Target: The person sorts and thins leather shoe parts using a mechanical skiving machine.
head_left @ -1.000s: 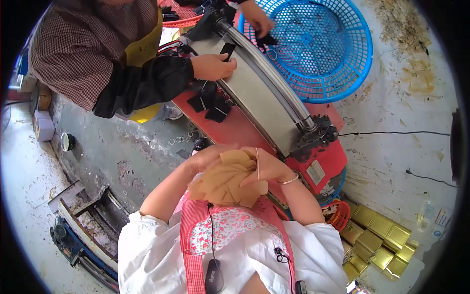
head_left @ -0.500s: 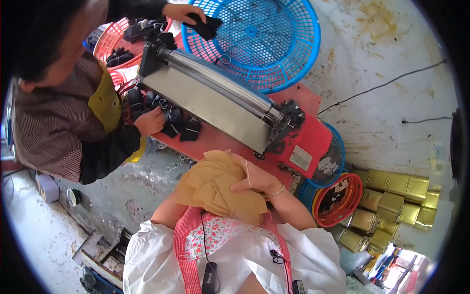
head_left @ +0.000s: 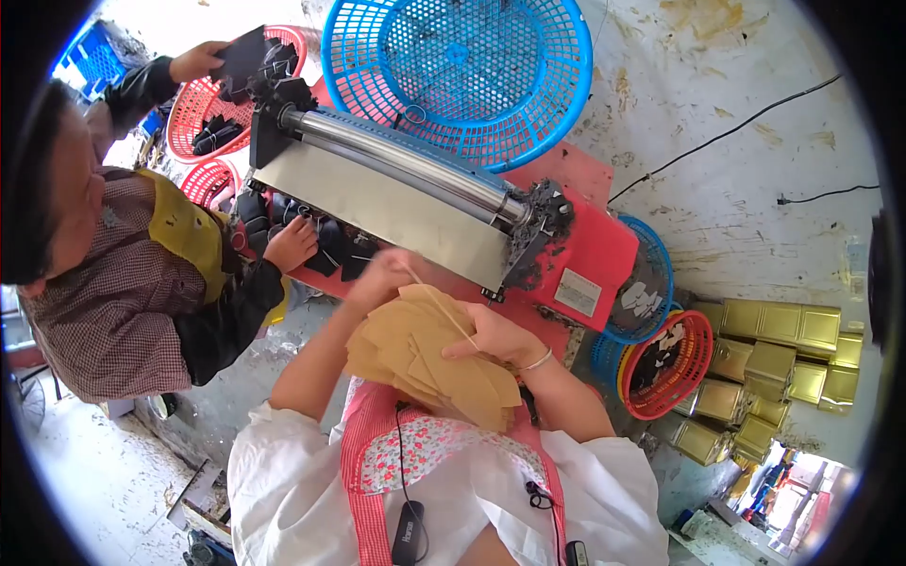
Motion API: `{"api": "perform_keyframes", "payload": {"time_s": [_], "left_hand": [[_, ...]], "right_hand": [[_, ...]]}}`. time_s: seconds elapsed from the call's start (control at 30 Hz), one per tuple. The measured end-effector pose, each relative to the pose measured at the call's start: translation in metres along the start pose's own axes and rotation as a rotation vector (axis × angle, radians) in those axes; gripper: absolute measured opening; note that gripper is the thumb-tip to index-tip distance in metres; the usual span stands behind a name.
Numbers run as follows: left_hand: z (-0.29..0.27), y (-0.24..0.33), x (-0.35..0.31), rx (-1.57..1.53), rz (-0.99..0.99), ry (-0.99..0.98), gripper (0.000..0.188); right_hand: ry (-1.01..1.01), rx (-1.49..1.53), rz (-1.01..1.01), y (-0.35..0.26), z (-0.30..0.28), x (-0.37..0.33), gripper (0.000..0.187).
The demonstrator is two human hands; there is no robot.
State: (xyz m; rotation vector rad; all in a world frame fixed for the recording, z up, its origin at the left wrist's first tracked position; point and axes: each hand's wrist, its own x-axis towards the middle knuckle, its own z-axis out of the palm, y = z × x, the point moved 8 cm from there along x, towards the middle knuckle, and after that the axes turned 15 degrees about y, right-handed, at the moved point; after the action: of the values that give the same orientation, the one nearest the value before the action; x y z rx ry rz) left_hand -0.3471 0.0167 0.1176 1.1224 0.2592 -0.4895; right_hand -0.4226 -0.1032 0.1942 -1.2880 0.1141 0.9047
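Note:
A fanned stack of tan sheet pieces (head_left: 425, 354), pointed and leaf-like in outline, is in front of my apron. My right hand (head_left: 505, 338) grips its right side, thumb on top and fingers underneath. Above the stack's upper left edge, my left hand (head_left: 385, 274) is closed on one end of a thin pale band (head_left: 442, 307). Stretched taut, the band crosses over the top of the stack to my right hand. My left fingers are slightly blurred.
A roller machine (head_left: 396, 203) with a red housing stands ahead. Beyond it is a large blue basket (head_left: 557, 127). At left a co-worker holds a dark sheet (head_left: 243, 61) by a red basket (head_left: 179, 127). Baskets (head_left: 694, 377) and gold tins (head_left: 783, 325) stand at right.
My left hand has come out from behind the stack, up and left, drawing the band across it. The co-worker's far hand has moved left from the blue basket to the red one.

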Motion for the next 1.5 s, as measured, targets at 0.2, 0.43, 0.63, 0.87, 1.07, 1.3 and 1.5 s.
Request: {"api": "perform_keyframes", "payload": {"time_s": [0.2,0.43,0.63,0.87,1.07,1.3,1.5], "left_hand": [[-0.063,0.042,-0.059,-0.300,0.372,0.178,0.037],[0.017,-0.004,-0.126,0.143,0.383,-0.001,0.022],[0.127,0.049,-0.099,0.740,0.776,-0.223,0.026],[0.124,0.042,-0.069,0.494,0.575,-0.008,0.023],[0.080,-0.027,-0.074,0.412,0.159,0.091,0.010],[0.071,-0.054,-0.083,0.615,0.059,0.042,0.009],[0.056,-0.041,-0.092,0.470,-0.032,0.100,0.008]], "right_hand": [[0.200,0.001,-0.228,-0.011,-0.020,-0.011,0.072],[0.605,-0.134,-0.383,-0.017,-0.066,-0.039,0.070],[0.806,-0.028,-0.531,-0.049,-0.115,-0.091,0.071],[1.506,-0.203,-1.106,-0.146,-0.200,-0.231,0.046],[1.923,-1.651,-0.576,-0.148,-0.205,-0.194,0.025],[1.507,-1.266,-0.298,-0.064,-0.220,-0.053,0.023],[1.633,-0.842,-0.899,-0.051,-0.156,-0.134,0.011]]}}
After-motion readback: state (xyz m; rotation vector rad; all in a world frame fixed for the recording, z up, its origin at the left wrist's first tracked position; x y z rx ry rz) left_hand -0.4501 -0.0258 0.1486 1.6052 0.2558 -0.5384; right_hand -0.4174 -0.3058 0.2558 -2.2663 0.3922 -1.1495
